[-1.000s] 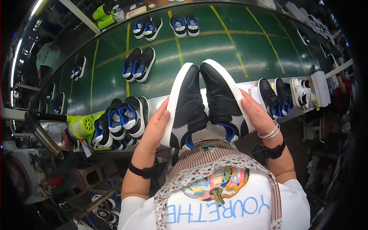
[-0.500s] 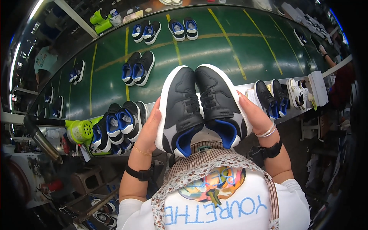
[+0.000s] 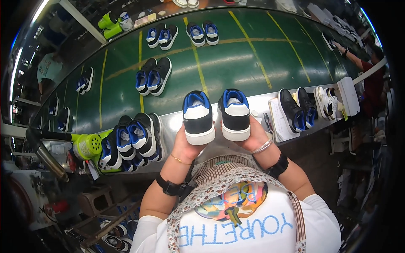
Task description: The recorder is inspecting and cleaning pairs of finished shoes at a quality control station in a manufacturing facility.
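Note:
A pair of black sneakers with blue linings and white soles is held up in front of me, heels toward me. My left hand (image 3: 187, 144) supports the left sneaker (image 3: 199, 122) from its outer side and below. Around the outer side of the right sneaker (image 3: 235, 120) curls my right hand (image 3: 255, 137). Both shoes are side by side with a narrow gap between them, and whitish stuffing shows inside. Their toes are hidden behind the heels, and most of my fingers are behind or beneath the shoes.
Several pairs of similar sneakers stand on the green belt (image 3: 219, 59). More sneakers (image 3: 134, 135) are bunched on the metal ledge at left, beside a lime-green nozzle (image 3: 88, 145). Right of my hands lie a notepad (image 3: 280, 120), black sneakers and white shoes (image 3: 325, 103). A co-worker's arm (image 3: 354, 59) reaches in far right.
The pair has turned from uppers facing me to heels facing me and moved lower and farther away. My hands came closer together. The co-worker's hand at far right reached to a shoe.

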Demonstrator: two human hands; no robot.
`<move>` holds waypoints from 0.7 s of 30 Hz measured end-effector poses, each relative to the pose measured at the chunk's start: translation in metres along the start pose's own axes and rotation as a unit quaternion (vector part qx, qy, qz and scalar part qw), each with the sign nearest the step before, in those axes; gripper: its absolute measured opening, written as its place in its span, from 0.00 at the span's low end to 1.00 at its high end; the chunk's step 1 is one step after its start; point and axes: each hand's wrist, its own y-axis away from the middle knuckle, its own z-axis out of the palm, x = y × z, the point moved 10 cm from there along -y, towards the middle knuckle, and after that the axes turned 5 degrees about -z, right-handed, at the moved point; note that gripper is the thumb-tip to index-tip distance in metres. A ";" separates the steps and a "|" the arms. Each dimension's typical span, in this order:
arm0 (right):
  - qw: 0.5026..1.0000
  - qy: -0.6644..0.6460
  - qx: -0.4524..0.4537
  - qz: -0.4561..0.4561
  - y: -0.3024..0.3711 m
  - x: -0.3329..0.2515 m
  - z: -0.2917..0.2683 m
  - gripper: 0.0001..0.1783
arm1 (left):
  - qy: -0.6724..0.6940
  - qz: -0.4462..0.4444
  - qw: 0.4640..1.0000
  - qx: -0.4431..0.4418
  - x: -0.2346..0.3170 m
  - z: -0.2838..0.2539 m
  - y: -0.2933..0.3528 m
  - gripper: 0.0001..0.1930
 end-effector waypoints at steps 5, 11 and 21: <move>1.000 0.003 0.001 0.006 0.007 0.006 0.016 0.19 | -0.001 0.021 1.000 0.020 0.001 -0.002 0.000 0.17; 0.999 -0.001 -0.044 0.020 0.011 0.006 0.023 0.24 | -0.010 0.016 1.000 0.009 -0.007 0.006 -0.001 0.15; 0.999 0.029 -0.023 -0.006 0.006 0.005 0.019 0.23 | -0.050 0.021 0.998 -0.014 -0.008 0.014 -0.002 0.14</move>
